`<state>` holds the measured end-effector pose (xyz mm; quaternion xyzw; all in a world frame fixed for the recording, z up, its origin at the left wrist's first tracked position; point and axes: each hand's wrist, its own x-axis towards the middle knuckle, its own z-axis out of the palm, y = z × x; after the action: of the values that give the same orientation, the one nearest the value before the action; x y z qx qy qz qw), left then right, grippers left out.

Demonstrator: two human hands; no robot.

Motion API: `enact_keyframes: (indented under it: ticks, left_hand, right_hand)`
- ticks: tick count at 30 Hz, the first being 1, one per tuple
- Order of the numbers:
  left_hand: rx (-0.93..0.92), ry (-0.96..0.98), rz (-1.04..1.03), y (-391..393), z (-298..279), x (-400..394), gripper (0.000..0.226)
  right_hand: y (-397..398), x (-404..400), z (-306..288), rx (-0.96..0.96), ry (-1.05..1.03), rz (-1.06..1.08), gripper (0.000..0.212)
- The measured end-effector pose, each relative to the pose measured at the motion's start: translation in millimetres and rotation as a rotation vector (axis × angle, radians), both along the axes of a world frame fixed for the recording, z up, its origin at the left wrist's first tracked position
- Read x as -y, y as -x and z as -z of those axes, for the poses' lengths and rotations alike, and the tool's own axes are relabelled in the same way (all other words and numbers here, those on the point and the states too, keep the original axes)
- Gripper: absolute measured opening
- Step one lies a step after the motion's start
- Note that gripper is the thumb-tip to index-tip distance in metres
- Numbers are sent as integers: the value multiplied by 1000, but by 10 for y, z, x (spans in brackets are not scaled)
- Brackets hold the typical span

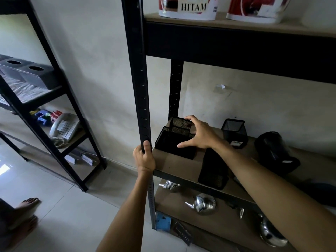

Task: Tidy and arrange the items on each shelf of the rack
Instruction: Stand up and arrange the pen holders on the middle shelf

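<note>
My left hand [144,157] grips the front left post [140,73] of the black rack. My right hand [199,132] hovers spread over a black mesh desk organiser [172,140] at the left end of the middle shelf [174,168]; its fingers are curved around the organiser's right side, and contact is unclear. A black mesh holder [213,170] lies on its side near the shelf's front edge. A mesh pen cup [235,132] stands upright further back. A black glossy object [274,151] lies to the right.
Two red and white buckets [189,8], one labelled HITAM, stand on the upper shelf. Shiny metal ladles [204,204] lie on the lower shelf. A second rack [41,99] at the left holds a telephone [63,129] and black boxes. A bare foot [27,202] is on the tiled floor.
</note>
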<state>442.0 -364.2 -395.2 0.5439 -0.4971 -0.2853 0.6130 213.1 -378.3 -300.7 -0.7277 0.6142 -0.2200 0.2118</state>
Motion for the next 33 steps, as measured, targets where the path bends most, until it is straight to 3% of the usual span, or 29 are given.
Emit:
enact_keyframes:
  ticks: [5,8,10,12,15,19,27,33]
  left_hand:
    - [13,-32,29,-34,23,-4,99]
    - [-87,-46,52,-11,-99,-179,96]
    - [-164,-26,59,46,-200,-378,76]
    - [-129,-7,34,118,-200,-573,61]
    - [5,44,-32,244,-90,-872,80]
    - [77,98,-26,495,84,-1240,92]
    - [137,-161,194,739,329,-1419,106]
    - [212,-210,161,831,374,-1421,119]
  right_hand:
    - [13,-129,-47,37,-63,8,120]
    - [81,-276,-135,70,-93,32,118]
    - [170,-387,-201,61,-118,41,112]
    - [265,-514,-266,57,-158,60,102]
    - [415,-702,-282,52,-208,62,88]
    - [620,-919,-266,-37,-296,64,90]
    - [816,-1156,-355,-106,-358,27,105]
    - [772,-1133,-397,-192,-279,-7,90]
